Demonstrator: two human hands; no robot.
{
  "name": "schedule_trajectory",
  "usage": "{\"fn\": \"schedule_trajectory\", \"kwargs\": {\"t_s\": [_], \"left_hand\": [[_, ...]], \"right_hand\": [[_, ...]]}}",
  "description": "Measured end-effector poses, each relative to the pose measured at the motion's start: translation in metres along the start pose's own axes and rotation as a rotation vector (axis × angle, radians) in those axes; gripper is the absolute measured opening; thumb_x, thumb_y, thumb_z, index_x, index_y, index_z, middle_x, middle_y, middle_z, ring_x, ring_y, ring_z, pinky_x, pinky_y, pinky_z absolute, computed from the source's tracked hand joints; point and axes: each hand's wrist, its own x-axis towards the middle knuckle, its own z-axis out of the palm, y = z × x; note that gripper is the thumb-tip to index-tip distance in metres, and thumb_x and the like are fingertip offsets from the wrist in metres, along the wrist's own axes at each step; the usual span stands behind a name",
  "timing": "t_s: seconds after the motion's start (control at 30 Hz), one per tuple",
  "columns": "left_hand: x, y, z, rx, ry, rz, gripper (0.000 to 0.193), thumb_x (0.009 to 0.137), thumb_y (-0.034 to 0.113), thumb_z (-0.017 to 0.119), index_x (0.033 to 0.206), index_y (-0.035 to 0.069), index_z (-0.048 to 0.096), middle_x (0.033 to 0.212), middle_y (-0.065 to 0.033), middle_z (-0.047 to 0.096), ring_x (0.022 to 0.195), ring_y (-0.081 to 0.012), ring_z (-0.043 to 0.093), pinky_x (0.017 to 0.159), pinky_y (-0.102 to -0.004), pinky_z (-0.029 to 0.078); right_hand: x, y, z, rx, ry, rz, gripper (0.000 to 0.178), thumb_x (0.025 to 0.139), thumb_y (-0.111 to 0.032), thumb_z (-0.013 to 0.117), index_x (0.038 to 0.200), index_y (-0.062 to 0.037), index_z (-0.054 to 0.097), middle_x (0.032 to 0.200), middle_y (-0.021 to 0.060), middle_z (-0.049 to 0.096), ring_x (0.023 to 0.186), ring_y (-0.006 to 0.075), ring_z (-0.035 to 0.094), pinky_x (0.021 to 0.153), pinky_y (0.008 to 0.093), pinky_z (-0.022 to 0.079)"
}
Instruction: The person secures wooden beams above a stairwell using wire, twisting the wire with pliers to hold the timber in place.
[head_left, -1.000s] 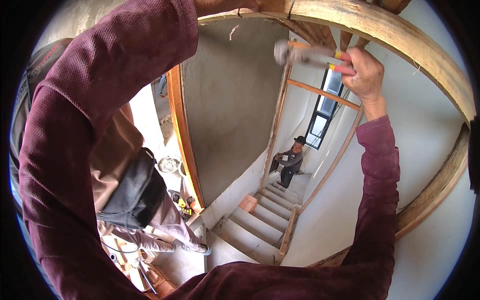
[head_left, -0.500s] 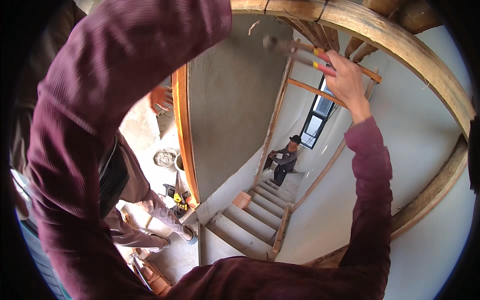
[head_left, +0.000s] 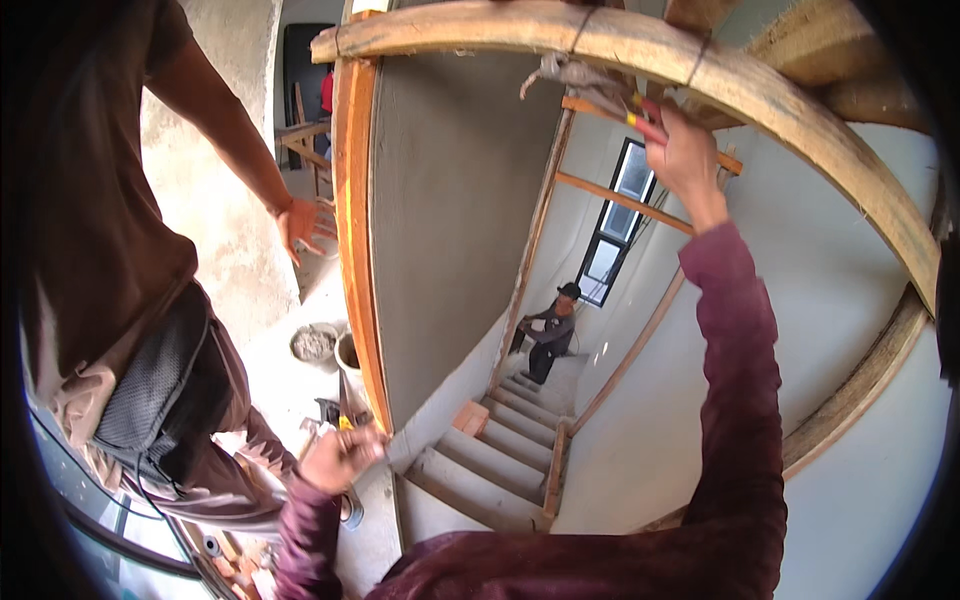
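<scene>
Raised at upper right, my right hand (head_left: 684,165) is closed round the red-and-yellow handles of a pair of pincers (head_left: 646,118). Their grey head lies just under the curved wooden beam (head_left: 450,30), smeared, so I cannot tell whether the jaws grip anything. Thin dark ties (head_left: 697,62) are wound about that beam. Low and left of centre is my left hand (head_left: 338,460), fingers curled together in a pinch. What it holds, if anything, is too small to make out. An orange-brown post (head_left: 354,220) stands beyond it, meeting the beam's left end.
Concrete stairs (head_left: 480,470) descend below me, with a brick block (head_left: 470,418) on one step and a person (head_left: 548,330) near the bottom. Another person (head_left: 110,200) stands close at left, one hand stretched out. Behind are a mortar bucket (head_left: 314,343) and a wooden rail (head_left: 620,200).
My left arm has come down from overhead, its hand now low at left. My right hand still holds the pincers, now closer under the beam. The view has shifted, showing more of the nearby person.
</scene>
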Motion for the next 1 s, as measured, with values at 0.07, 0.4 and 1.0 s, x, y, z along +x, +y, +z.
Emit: {"fn": "schedule_trajectory", "kwargs": {"t_s": [0.07, 0.4, 1.0], "left_hand": [[-0.042, -0.066, 0.012, -0.060, -0.055, -0.210, 0.023, 0.089, 0.015, 0.065, 0.104, -0.001, 0.066, 0.094, -0.0065, 0.069, 0.085, -0.0121, 0.062, 0.077, -0.0284, 0.050], [-0.179, -0.413, 0.122, 0.215, -0.321, -0.117, 0.025, 0.093, 0.020, 0.051, 0.107, 0.007, 0.068, 0.106, -0.0093, 0.068, 0.099, -0.0216, 0.063, 0.090, -0.0361, 0.047], [-0.409, -0.319, 0.189, 0.198, 0.911, -1.516, 0.034, 0.076, 0.030, 0.070, 0.100, 0.006, 0.070, 0.094, -0.0142, 0.070, 0.089, -0.0267, 0.067, 0.081, -0.0358, 0.052]], "right_hand": [[-0.013, -0.017, -0.012, 0.178, 0.005, -0.072, 0.024, 0.069, 0.000, 0.063, 0.092, -0.0068, 0.057, 0.079, 0.0152, 0.062, 0.071, 0.0369, 0.060, 0.060, 0.0399, 0.048], [-0.145, -0.082, 0.024, 0.170, -0.166, -0.042, 0.025, 0.066, 0.001, 0.059, 0.090, -0.0024, 0.057, 0.086, 0.0155, 0.059, 0.080, 0.0369, 0.058, 0.066, 0.0434, 0.047], [-0.725, -0.289, -0.046, 0.542, -2.600, 0.859, 0.013, 0.074, -0.014, 0.061, 0.079, -0.0021, 0.059, 0.067, 0.0097, 0.059, 0.061, 0.0245, 0.059, 0.059, 0.0353, 0.048]]}}
